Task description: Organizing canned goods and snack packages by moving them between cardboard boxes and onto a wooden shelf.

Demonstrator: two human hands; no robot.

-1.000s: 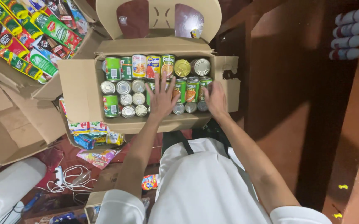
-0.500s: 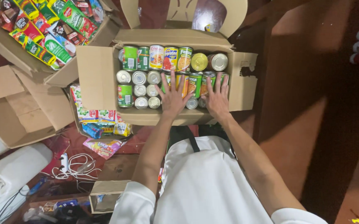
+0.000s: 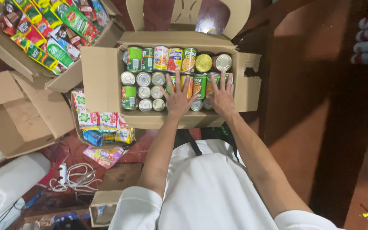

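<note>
From the head camera, the cardboard box (image 3: 103,81) is nearly full of cans (image 3: 162,76), some upright and some lying down. The left hand (image 3: 176,97) and right hand (image 3: 221,97) rest flat on the front cans, fingers spread, gripping nothing; little room looks left

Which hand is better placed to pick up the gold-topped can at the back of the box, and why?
Probably the right hand: the gold-topped can lies just beyond its fingertips, while the left hand rests further to the left.

Cans (image 3: 201,104) under both palms hidden; snack box (image 3: 31,64) cut by top edge.
</note>
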